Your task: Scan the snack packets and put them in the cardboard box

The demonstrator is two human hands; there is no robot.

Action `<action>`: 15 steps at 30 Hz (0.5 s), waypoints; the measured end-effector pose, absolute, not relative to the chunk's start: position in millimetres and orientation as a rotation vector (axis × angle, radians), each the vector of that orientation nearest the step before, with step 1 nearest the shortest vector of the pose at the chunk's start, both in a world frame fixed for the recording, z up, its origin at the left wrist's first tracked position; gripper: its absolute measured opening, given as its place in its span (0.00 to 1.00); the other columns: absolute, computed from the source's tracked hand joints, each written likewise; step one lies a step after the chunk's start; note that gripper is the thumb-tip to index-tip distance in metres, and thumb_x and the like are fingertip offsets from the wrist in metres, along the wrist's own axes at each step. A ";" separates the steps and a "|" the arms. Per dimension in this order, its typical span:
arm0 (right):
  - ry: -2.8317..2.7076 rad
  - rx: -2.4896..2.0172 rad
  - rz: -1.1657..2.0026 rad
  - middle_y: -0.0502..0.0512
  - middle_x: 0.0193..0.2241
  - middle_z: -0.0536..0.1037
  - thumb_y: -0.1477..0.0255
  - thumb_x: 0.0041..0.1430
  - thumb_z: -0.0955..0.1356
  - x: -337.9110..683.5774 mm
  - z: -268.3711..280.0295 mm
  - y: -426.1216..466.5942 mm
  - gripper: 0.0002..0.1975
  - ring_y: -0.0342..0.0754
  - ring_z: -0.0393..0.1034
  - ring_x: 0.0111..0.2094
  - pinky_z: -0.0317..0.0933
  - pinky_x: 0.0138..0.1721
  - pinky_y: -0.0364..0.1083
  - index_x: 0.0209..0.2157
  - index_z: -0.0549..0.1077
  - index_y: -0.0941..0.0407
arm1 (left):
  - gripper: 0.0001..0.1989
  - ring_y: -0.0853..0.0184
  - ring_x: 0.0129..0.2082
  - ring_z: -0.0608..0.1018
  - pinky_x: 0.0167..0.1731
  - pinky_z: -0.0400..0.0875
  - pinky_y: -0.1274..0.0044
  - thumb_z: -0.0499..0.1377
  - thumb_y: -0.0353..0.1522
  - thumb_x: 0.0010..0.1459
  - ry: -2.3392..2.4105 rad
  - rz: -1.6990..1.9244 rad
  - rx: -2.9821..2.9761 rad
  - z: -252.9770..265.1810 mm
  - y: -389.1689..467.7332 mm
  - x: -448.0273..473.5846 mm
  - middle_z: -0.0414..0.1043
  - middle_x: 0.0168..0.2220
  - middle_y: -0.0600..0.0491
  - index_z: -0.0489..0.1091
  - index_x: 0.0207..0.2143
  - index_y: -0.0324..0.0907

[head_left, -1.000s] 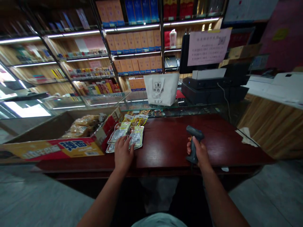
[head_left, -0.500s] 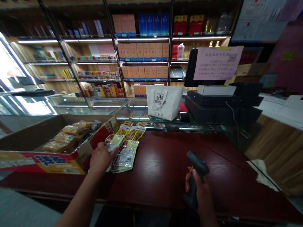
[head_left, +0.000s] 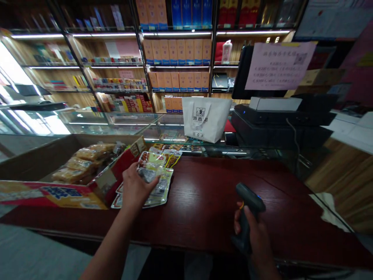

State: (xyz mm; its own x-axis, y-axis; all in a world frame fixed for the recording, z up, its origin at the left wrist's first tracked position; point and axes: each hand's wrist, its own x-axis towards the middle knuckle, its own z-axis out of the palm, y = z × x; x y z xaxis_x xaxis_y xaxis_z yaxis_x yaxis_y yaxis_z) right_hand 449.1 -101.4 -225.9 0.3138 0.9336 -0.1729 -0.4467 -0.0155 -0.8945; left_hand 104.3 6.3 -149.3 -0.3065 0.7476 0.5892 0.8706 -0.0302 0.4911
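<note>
My left hand (head_left: 134,187) is closed on a shiny green-and-white snack packet (head_left: 150,159), pinched between thumb and fingers. Below it lies a pile of similar packets (head_left: 165,186), partly covered by the hand. Yellow snack packets (head_left: 174,156) lie just behind. In my right hand (head_left: 258,233) a dark barcode scanner (head_left: 248,199) is gripped by its handle, over the right part of the brown counter (head_left: 201,202). A finger wears a yellow band.
An open cardboard box (head_left: 100,190) with wrapped bread-like packs (head_left: 84,161) stands at the left. A white bag (head_left: 205,120) is on the glass case behind. A monitor (head_left: 243,74) and black till (head_left: 279,128) stand at the right.
My left hand has shifted right with a packet, now over the pile. My right hand still grips the scanner. The view has tilted slightly down.
</note>
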 end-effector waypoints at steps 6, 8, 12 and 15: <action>-0.615 -1.030 1.108 0.44 0.22 0.75 0.48 0.52 0.74 446.8 -228.1 -99.7 0.29 0.40 0.65 0.16 0.59 0.17 0.39 0.44 0.72 0.56 | 0.50 0.59 0.41 0.79 0.41 0.74 0.69 0.75 0.39 0.38 -2.378 -2.577 -2.113 -168.4 27.0 192.5 0.73 0.44 0.47 0.57 0.62 0.44; -0.606 -1.022 1.088 0.45 0.21 0.75 0.48 0.52 0.74 444.9 -227.3 -100.7 0.29 0.40 0.65 0.16 0.59 0.17 0.39 0.44 0.72 0.57 | 0.43 0.65 0.34 0.80 0.37 0.75 0.73 0.76 0.36 0.38 -2.371 -3.019 -2.055 -174.5 39.3 208.4 0.75 0.38 0.52 0.62 0.56 0.45; -0.595 -0.995 1.045 0.46 0.21 0.76 0.49 0.52 0.75 440.8 -225.8 -100.7 0.28 0.41 0.65 0.16 0.58 0.17 0.39 0.43 0.72 0.57 | 0.26 0.67 0.28 0.80 0.36 0.78 0.71 0.74 0.30 0.39 -2.289 -3.300 -2.148 -181.6 63.1 215.1 0.78 0.33 0.53 0.69 0.42 0.42; -0.576 -0.988 1.028 0.46 0.21 0.76 0.49 0.50 0.75 438.7 -225.4 -96.8 0.29 0.41 0.64 0.16 0.58 0.17 0.40 0.42 0.72 0.57 | 0.19 0.62 0.31 0.82 0.39 0.79 0.67 0.72 0.27 0.42 -2.259 -3.346 -2.236 -188.0 77.1 212.3 0.81 0.34 0.50 0.73 0.38 0.39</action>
State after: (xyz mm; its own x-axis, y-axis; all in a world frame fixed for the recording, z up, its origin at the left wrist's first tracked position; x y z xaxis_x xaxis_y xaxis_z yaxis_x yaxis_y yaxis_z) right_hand 438.7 -96.8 -225.4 0.4322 0.9008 -0.0411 -0.4352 0.1685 -0.8844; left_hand 212.3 77.1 -188.0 0.1605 0.9818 -0.1016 -0.4614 0.1657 0.8716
